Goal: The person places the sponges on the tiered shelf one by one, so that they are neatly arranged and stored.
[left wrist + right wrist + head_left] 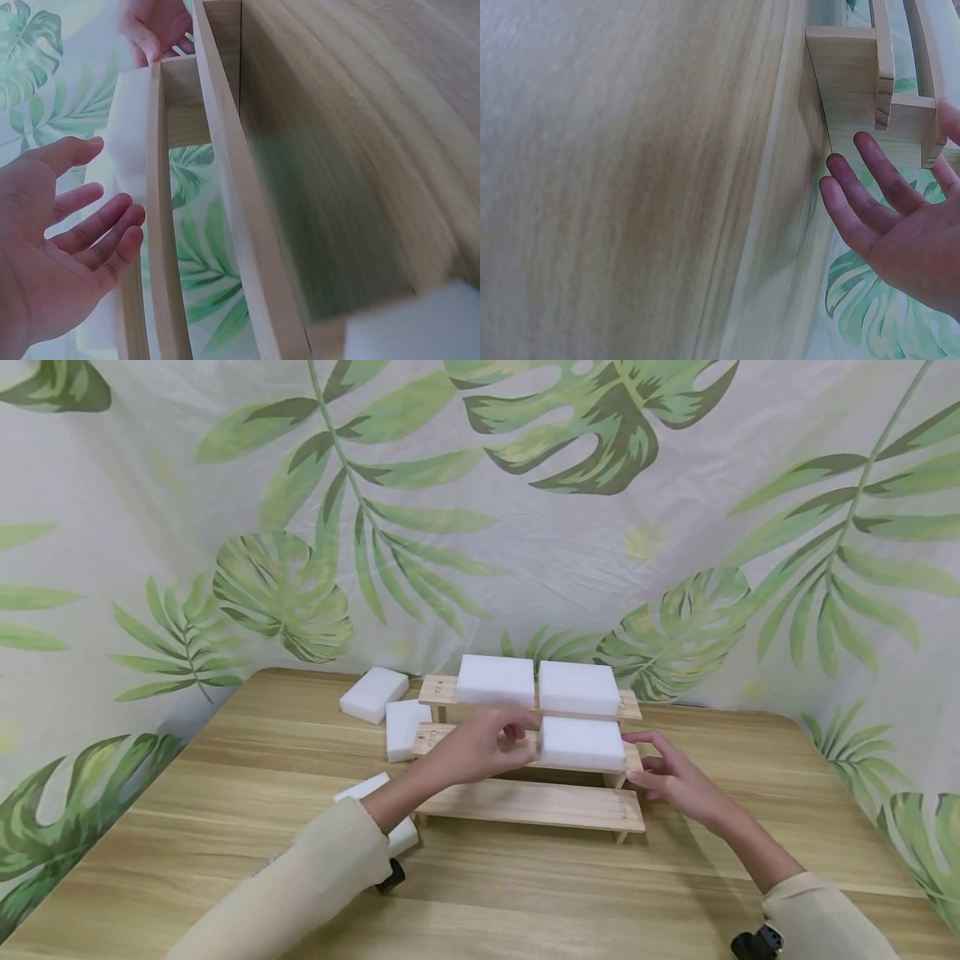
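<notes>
On the wooden table (225, 793), a three-tier wooden rack (525, 806) stood. Both hands hovered at its middle tier: the left hand (480, 745) open with relaxed fingers, holding nothing, the right hand (667, 772) open beside a white foam block (581, 743). Two more blocks (536, 683) sat on the top tier behind.
</notes>
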A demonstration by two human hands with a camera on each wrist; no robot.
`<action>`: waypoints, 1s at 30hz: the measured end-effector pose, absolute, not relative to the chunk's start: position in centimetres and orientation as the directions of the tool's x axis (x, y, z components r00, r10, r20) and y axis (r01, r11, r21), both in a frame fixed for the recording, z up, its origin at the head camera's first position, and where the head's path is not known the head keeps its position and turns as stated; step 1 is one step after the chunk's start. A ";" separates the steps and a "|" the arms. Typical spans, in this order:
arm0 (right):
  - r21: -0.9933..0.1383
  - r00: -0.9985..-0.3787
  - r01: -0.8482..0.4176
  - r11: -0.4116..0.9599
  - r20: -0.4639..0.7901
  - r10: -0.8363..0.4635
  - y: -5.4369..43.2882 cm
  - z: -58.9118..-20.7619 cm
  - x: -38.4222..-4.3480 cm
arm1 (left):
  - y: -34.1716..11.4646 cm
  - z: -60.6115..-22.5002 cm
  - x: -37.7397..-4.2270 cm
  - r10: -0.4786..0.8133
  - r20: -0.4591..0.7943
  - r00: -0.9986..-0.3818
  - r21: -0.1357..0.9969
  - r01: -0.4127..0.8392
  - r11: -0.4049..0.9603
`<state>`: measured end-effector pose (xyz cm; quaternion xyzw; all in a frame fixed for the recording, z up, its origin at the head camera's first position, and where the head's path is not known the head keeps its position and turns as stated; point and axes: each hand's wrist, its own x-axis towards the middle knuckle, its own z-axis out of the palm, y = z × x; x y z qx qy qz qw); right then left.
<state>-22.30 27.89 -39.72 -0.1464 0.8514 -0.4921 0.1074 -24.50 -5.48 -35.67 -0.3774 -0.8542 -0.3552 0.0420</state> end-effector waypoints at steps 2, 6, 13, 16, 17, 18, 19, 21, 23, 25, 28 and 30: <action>-0.870 -0.934 -0.143 0.472 -0.039 -0.355 27.9 -39.7 -22.3 | -6.4 -35.7 -24.3 0.611 0.333 -0.719 0.581 0.666 0.467; -0.871 -0.933 -0.143 0.471 -0.039 -0.357 27.9 -39.7 -22.3 | -8.3 -35.5 -23.9 0.593 0.331 -0.734 0.583 0.653 0.484; -0.874 -0.931 -0.148 0.462 -0.035 -0.364 27.9 -39.7 -22.2 | -12.1 -35.7 -23.8 0.579 0.367 -0.728 0.572 0.668 0.476; -0.875 -0.930 -0.148 0.460 -0.034 -0.365 27.9 -39.7 -22.2 | -14.1 -35.8 -23.7 0.571 0.355 -0.740 0.580 0.654 0.486; -0.875 -0.930 -0.148 0.461 -0.034 -0.365 27.9 -39.6 -22.1 | -14.8 -35.9 -23.7 0.568 0.352 -0.744 0.579 0.650 0.492; -0.875 -0.931 -0.148 0.461 -0.035 -0.365 27.9 -39.6 -22.1 | -15.5 -36.0 -23.7 0.563 0.345 -0.751 0.580 0.642 0.502; -0.875 -0.931 -0.147 0.461 -0.035 -0.364 27.9 -39.6 -22.1 | -16.1 -36.1 -23.7 0.557 0.338 -0.758 0.582 0.634 0.510; -0.874 -0.932 -0.146 0.463 -0.036 -0.362 27.9 -39.6 -22.1 | -17.3 -36.2 -23.7 0.544 0.326 -0.773 0.585 0.617 0.527; -0.873 -0.932 -0.145 0.466 -0.038 -0.361 27.8 -39.6 -22.1 | -18.4 -36.3 -23.6 0.532 0.316 -0.786 0.591 0.601 0.538; -0.872 -0.932 -0.144 0.468 -0.039 -0.360 27.8 -39.6 -22.1 | -19.3 -36.4 -23.5 0.523 0.299 -0.798 0.593 0.585 0.553; -0.871 -0.932 -0.145 0.470 -0.039 -0.360 27.8 -39.5 -22.1 | -20.5 -36.6 -23.4 0.525 0.267 -0.808 0.596 0.566 0.569; -0.870 -0.933 -0.144 0.471 -0.040 -0.359 27.7 -39.5 -22.1 | -21.3 -36.8 -23.4 0.530 0.243 -0.812 0.601 0.555 0.576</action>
